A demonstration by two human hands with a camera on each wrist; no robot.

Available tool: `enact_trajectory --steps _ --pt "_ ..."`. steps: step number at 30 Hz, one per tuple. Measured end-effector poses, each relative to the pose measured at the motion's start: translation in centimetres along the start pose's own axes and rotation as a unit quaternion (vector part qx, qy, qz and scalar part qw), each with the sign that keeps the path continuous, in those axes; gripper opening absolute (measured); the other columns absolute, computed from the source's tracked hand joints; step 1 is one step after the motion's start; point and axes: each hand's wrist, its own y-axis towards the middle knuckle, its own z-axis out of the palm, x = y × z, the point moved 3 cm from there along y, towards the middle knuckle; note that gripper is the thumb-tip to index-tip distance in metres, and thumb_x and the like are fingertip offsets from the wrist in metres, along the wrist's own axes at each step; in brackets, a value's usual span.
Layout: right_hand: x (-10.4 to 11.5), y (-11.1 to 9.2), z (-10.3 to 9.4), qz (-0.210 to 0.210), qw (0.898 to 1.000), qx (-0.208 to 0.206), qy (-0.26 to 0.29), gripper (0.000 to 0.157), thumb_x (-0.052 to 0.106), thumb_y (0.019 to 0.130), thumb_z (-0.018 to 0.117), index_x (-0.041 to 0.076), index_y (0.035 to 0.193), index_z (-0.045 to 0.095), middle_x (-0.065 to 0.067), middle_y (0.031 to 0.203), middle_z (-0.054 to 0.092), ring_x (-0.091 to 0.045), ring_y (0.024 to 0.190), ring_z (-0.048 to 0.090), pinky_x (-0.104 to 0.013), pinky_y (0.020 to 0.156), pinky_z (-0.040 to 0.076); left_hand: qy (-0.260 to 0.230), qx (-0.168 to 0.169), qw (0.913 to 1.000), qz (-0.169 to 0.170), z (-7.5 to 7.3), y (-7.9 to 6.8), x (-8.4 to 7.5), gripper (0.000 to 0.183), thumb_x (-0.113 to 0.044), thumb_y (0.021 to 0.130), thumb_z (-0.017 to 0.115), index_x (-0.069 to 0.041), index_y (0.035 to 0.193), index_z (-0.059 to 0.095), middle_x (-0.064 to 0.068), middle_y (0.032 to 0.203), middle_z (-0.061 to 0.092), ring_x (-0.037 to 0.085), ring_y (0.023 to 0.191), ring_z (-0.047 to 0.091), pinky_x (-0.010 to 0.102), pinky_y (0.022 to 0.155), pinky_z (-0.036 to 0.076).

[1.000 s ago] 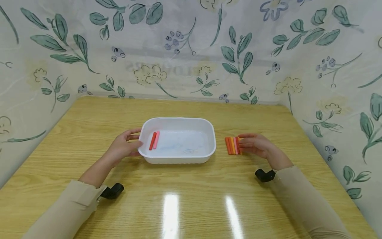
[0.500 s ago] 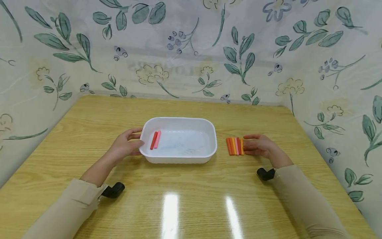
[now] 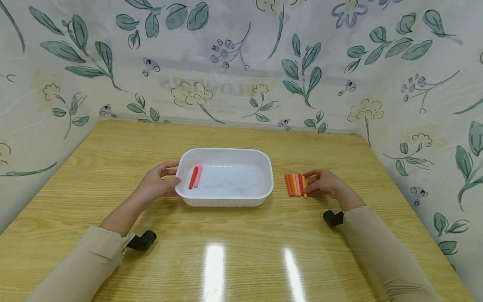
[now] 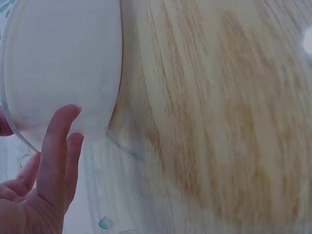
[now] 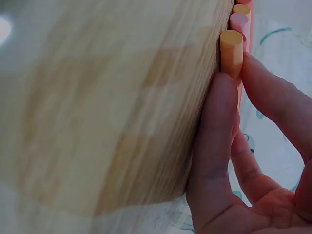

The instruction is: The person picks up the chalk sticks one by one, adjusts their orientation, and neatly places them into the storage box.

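A white plastic tray (image 3: 226,202) stands on the table, with a red chalk stick (image 3: 193,177) and a pink chalk stick (image 3: 198,176) lying at its left end. My left hand (image 3: 156,182) holds that end, a digit over the rim and fingers against the outer wall in the left wrist view. Right of the tray, several chalk sticks (image 3: 293,184) in orange, yellow, pink and red lie side by side in a row. My right hand (image 3: 324,184) pinches the yellow-orange chalk stick (image 5: 231,51) at the row's right end between thumb and finger.
The wooden table (image 3: 249,235) extends around the tray. Flowered cloth (image 3: 241,54) closes off its back and sides. A black wrist mount (image 3: 142,241) shows at the left sleeve, another black mount (image 3: 333,218) at the right.
My right hand has drawn its fingers in around the rightmost yellow-orange chalk stick, whose near end now sits slightly forward of the row. The left hand keeps its place on the tray.
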Motion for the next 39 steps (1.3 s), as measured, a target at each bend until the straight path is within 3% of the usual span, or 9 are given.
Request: enact_trajectory --steps 8,20,25,31,39 --pt "0.5 0.0 0.0 0.001 1.0 -0.021 -0.006 0.059 -0.009 0.082 0.063 -0.003 0.133 0.034 -0.015 0.106 0.046 -0.016 0.077 0.058 -0.03 0.071 0.057 -0.003 0.0 1.0 0.002 0.0 0.0 -0.2 0.061 -0.008 0.092 0.053 -0.003 0.146 0.024 0.029 0.14 0.03 0.045 0.115 0.046 0.04 0.076 0.055" --pt "0.7 -0.3 -0.3 -0.016 0.993 -0.062 0.097 0.063 -0.004 0.087 0.059 0.001 0.141 0.027 -0.017 0.118 0.045 -0.013 0.077 0.061 -0.031 0.075 0.056 -0.009 -0.001 0.9999 -0.005 -0.1 0.0 -0.4 0.061 -0.006 0.092 0.053 -0.001 0.145 0.024 0.03 0.139 0.03 0.045 0.114 0.047 0.04 0.076 0.056" --pt "1.5 -0.3 -0.1 -0.02 0.989 -0.06 0.136 0.065 -0.002 0.089 0.057 0.003 0.145 0.024 -0.02 0.129 0.041 -0.011 0.08 0.061 -0.032 0.084 0.053 -0.01 0.0 1.0 -0.002 -0.1 0.0 -0.5 0.06 -0.006 0.092 0.053 -0.001 0.145 0.024 0.03 0.139 0.031 0.045 0.113 0.047 0.04 0.075 0.056" --pt "2.6 -0.3 0.3 -0.023 0.983 -0.057 0.17 0.067 -0.001 0.09 0.055 0.003 0.147 0.021 -0.023 0.14 0.032 -0.01 0.082 0.06 -0.025 0.082 0.053 -0.008 0.0 0.9999 -0.01 -0.1 0.0 -0.8 0.061 -0.007 0.092 0.053 -0.002 0.145 0.024 0.029 0.139 0.03 0.045 0.115 0.046 0.04 0.076 0.055" --pt "4.0 -0.2 1.0 -0.039 0.98 -0.031 0.191 0.065 -0.003 0.09 0.054 0.0 0.146 0.022 -0.025 0.137 0.034 -0.011 0.084 0.06 -0.032 0.092 0.048 -0.008 0.0 0.9999 -0.012 -0.1 0.3 -1.1 0.061 -0.007 0.092 0.054 -0.002 0.145 0.024 0.029 0.14 0.03 0.045 0.115 0.045 0.04 0.076 0.055"
